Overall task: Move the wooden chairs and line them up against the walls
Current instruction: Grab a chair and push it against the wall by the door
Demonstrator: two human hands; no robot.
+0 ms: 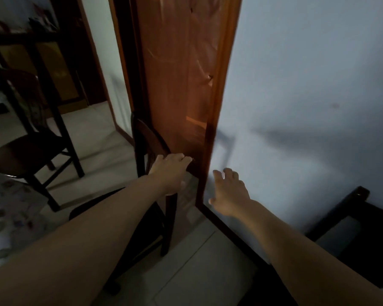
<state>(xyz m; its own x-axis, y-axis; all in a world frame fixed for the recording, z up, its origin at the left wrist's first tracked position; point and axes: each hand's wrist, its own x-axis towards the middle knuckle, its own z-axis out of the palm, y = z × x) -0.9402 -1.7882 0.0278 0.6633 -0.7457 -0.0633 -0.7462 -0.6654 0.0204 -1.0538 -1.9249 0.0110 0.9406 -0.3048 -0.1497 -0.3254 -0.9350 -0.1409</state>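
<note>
Pale blue wall (pixel 307 85) fills the right half of the dim, blurred view, meeting a reddish wooden door (pixel 179 74) set in its frame, with light floor tiles (pixel 186 272) below. A dark piece of furniture (pixel 352 221) at the lower right is cut off by the edge and too dark to identify. At the left, a second wooden chair (pixel 29 138) stands apart on the tiles, partly in shadow. The near wooden chair (pixel 150 164) stands upright just in front of the door, its backrest rising vertically and its seat mostly hidden under the left forearm. The left hand (pixel 170 173), arm outstretched, is closed over the backrest's top corner. The right hand (pixel 228 193) reaches toward the wall, fingers spread and holding nothing.
</note>
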